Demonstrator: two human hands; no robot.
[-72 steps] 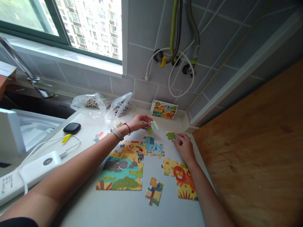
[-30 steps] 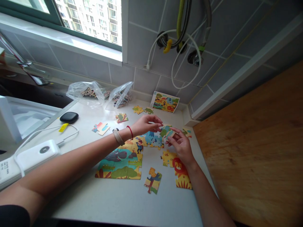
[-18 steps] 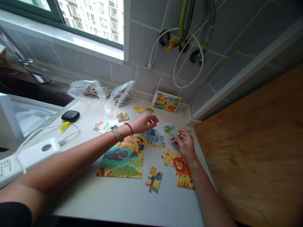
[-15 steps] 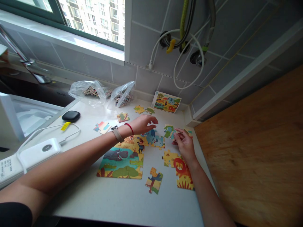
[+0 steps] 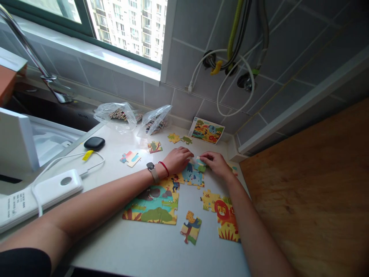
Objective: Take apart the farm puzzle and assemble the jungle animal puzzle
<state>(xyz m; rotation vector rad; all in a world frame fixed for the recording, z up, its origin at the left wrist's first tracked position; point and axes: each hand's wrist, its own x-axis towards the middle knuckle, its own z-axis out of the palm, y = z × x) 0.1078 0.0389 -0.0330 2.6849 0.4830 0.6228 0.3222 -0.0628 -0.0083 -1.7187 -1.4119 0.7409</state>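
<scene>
My left hand rests with its fingertips at the top of the assembled elephant section of a cardboard jigsaw puzzle. My right hand holds a green and blue jigsaw piece against that section, partly hiding it. Below lie the joined hippo section, a yellow piece and the lion section. A loose piece sits near the front. Several more pieces, such as one and another, lie behind my left wrist.
A picture card leans by the tiled wall, near plastic bags of pieces. At left are a black case, a white power bank and a sink. A wooden board stands at right.
My hands have come together over the elephant section. The right hand has moved the green and blue piece left onto that section. The camera view has shifted slightly.
</scene>
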